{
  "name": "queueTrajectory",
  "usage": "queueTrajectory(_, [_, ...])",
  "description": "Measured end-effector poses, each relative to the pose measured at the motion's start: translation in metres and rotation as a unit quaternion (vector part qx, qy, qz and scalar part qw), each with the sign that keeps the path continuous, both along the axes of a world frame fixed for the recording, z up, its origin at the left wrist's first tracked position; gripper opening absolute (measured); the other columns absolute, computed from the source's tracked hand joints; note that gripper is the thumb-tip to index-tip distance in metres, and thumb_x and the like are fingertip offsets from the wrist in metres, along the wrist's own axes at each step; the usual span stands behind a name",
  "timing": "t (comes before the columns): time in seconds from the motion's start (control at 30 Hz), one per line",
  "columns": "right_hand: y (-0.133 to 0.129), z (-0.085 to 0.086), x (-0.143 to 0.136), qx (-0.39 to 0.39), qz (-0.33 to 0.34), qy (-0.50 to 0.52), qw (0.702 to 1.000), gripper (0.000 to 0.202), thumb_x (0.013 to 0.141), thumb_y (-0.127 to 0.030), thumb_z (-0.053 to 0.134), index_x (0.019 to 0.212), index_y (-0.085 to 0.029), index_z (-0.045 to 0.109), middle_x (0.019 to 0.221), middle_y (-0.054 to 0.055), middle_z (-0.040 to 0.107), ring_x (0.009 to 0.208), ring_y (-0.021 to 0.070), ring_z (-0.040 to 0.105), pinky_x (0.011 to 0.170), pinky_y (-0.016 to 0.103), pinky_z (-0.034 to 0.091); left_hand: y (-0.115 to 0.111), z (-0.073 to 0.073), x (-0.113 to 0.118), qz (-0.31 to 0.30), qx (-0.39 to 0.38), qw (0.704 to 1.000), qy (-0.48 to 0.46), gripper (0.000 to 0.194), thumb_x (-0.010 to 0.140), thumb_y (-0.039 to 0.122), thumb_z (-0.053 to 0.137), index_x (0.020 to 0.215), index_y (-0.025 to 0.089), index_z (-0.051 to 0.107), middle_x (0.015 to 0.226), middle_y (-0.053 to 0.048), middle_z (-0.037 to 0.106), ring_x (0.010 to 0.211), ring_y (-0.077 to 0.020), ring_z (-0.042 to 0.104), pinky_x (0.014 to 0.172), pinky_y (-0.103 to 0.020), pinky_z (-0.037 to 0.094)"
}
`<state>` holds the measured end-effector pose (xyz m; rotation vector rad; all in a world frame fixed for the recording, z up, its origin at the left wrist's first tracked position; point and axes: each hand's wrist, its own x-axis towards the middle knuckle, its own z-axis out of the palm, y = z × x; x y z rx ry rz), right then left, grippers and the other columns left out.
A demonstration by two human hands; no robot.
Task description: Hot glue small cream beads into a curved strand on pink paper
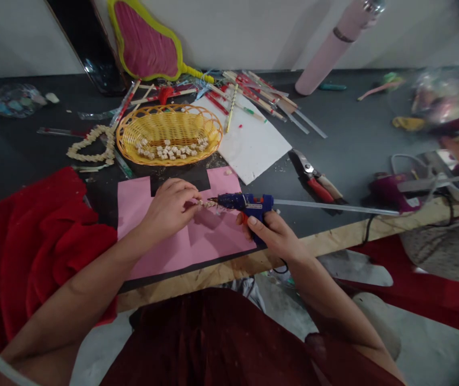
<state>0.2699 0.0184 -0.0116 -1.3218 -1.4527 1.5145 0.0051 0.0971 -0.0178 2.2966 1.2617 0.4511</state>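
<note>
My right hand (272, 233) is wrapped round the handle of a blue glue gun (249, 202), fingers at its orange trigger. A long clear glue stick (334, 206) juts from the gun's back. Between finger and thumb of my left hand (175, 206) is pinched a small pale piece (206, 203), too small to make out fully. The gun's nozzle points left at this piece, touching it or very near. Under both hands lies a pink paper sheet (157, 254). Beyond them sits a yellow woven basket (169, 128) holding several small pale cubes (173, 151).
A heart-shaped ring of pale pieces (88, 143) lies left of the basket. Red-handled pruning shears (313, 174) lie to the right. White paper (253, 142), wrapped sticks (253, 91), a pink bottle (326, 53) and a phone (88, 48) are behind. Red cloth (40, 225) covers the left side.
</note>
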Motion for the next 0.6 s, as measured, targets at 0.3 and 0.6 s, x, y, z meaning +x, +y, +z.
queueTrajectory(0.3, [-0.002,-0.004,-0.003,-0.013,-0.004,0.031,0.999,0.046,0.097,-0.065,0.054,0.094,-0.019,0.057,0.071,0.0,0.057,0.061,0.0119,0.052,0.056,0.027,0.042,-0.003,0.012,0.003,0.073,-0.066,0.995,-0.023,0.016,0.086,0.026,0.072,0.1,0.026,0.08,0.096,-0.005,0.073,0.111,-0.0282,0.056,0.098,-0.045,0.044])
queueTrajectory(0.6, [-0.003,-0.006,-0.005,-0.014,0.001,0.028,1.0,0.046,0.098,-0.064,0.053,0.093,-0.018,0.056,0.071,0.0,0.055,0.06,0.0114,0.05,0.055,0.026,0.04,-0.004,0.014,0.006,0.103,-0.098,0.989,-0.03,0.014,0.086,0.024,0.075,0.098,0.027,0.081,0.099,-0.004,0.069,0.107,-0.0252,0.059,0.1,-0.044,0.045])
